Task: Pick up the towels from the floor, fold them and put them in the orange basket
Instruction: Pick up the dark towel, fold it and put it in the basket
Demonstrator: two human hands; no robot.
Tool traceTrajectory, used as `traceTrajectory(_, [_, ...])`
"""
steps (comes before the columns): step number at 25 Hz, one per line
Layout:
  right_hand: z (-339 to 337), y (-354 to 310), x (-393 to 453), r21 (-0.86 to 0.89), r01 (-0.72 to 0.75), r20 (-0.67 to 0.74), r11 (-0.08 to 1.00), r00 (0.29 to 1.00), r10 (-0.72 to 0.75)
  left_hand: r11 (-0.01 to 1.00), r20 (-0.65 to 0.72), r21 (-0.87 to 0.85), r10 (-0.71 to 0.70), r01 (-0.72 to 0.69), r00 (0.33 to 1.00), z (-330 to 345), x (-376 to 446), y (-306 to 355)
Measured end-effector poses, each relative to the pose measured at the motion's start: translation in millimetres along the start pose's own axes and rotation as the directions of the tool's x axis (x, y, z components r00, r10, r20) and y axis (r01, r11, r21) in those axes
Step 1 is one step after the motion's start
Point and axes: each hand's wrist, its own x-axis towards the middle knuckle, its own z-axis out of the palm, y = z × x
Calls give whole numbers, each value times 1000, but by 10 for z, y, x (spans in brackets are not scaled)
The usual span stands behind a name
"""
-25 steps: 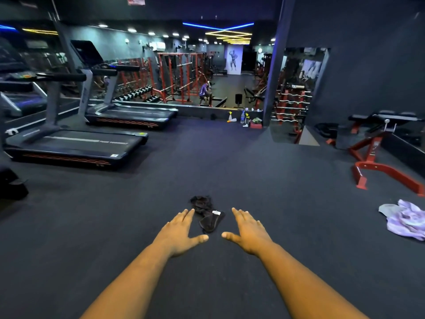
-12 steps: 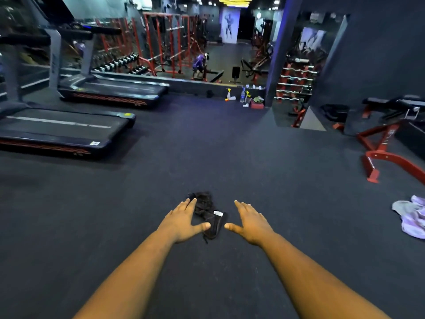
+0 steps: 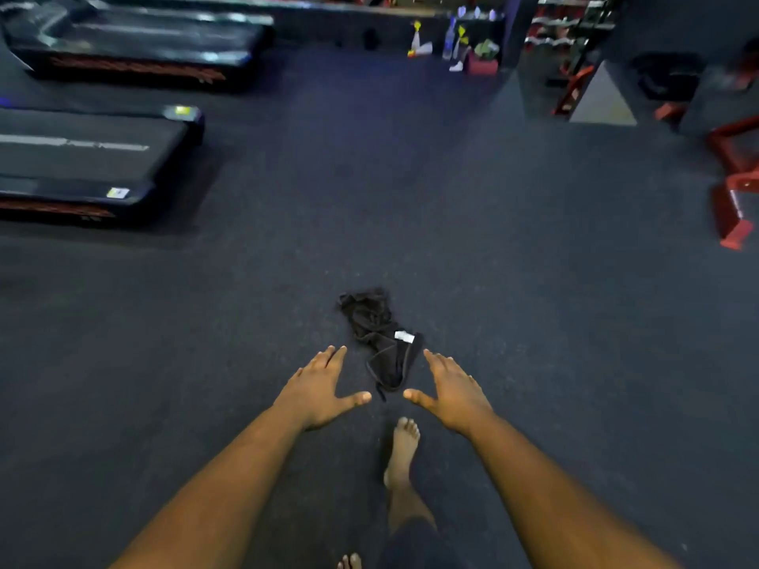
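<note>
2 spread hands: left hand (image 3: 318,390), right hand (image 3: 454,390), holding nothing.

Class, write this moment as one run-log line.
phase: reaching | target: black towel crumpled on floor | left hand open, empty | right hand open, empty | contact: none yet | basket: not in view

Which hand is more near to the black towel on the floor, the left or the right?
The right. The right hand is open beside the black towel, its fingers almost at the towel's right edge. The left hand, also open, is on the towel's left with a wider gap.
</note>
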Motion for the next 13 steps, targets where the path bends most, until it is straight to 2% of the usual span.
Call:
traceTrajectory(3, [271,289,914,24,-26,86,999,996,24,996,106,-27,-87,90,991,276,850,-163])
traceTrajectory(7, [695,777,2100,22,-68,229,997,971,61,981,282,-20,-178,191,943,732,1992,-293])
traceTrajectory(13, [1650,1597,3394,24,-258,382,966,895,230,984,415,60,-180,171,892,1620,3643,-648])
